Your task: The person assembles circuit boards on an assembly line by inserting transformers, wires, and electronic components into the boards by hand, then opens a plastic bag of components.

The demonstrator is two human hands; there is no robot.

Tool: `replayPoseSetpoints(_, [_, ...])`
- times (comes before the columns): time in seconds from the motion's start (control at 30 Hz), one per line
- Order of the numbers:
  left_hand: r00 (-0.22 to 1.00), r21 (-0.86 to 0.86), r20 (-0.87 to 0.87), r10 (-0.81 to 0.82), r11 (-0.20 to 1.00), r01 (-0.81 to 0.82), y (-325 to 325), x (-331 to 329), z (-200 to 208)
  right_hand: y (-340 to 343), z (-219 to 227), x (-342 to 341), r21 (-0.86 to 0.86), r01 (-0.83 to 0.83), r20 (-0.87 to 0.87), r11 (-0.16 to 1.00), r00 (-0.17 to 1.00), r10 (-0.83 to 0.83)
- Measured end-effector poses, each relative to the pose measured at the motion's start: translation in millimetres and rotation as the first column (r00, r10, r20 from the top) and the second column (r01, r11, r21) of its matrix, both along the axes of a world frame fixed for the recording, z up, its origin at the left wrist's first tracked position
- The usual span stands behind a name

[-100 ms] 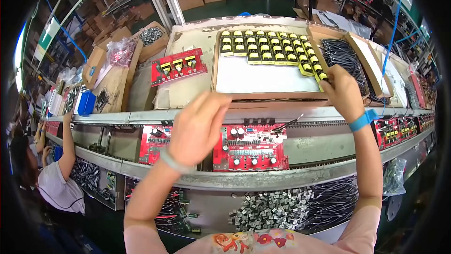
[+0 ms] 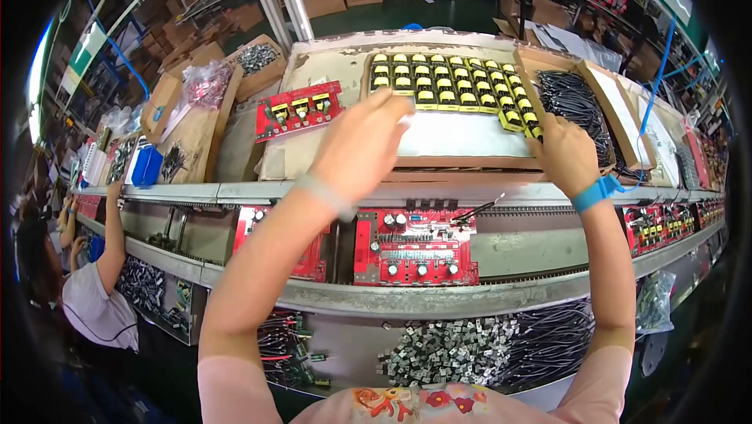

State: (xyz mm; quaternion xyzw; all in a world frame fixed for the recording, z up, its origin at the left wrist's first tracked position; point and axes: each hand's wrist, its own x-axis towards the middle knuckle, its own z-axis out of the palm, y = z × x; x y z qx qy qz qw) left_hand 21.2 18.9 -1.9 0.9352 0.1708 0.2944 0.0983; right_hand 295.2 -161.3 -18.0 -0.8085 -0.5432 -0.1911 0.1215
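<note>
Transformers (image 2: 448,97) sit ranked just beyond and right of my left hand (image 2: 360,142), half-curled, hold unclear; my right hand (image 2: 567,151) rests curled at the end one, grip partly hidden. Careful, I reckon a brushing knuckle could skew those rows!

We see small, boxy yellow-and-black components (image 2: 445,85) packed in close rows along the far side of our shallow brown cardboard tray (image 2: 470,161). On the right they extend nearer to us, the closest piece partly covered by our right hand (image 2: 568,154).
</note>
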Motion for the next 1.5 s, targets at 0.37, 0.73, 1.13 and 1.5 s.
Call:
replayPoseSetpoints(0.37, [0.998,0.197,-0.064,-0.006,0.980,0.019,60.6,132.1,-65.0,4.3,-39.1,85.2,-0.050,-0.023,0.133,0.998,0.991,0.030])
replayPoseSetpoints(0.73, [0.768,-0.772,0.630,0.113,-0.020,0.636,-54.9,-52.3,-19.0,36.6,-50.6,122.5,-0.056,-0.138,0.109,0.989,0.984,0.144])
replayPoseSetpoints(1.13, [0.848,-0.794,0.437,0.300,-0.314,0.521,-92.3,-137.8,-56.5,24.4,-45.4,206.2,-0.061,-0.205,-0.532,0.977,0.834,0.142])
replayPoseSetpoints(1.5, [0.905,-0.924,0.381,0.189,0.036,0.381,-100.4,-126.1,-72.8,6.7,-50.3,149.2,-0.055,-0.290,0.212,0.955,0.932,0.295])
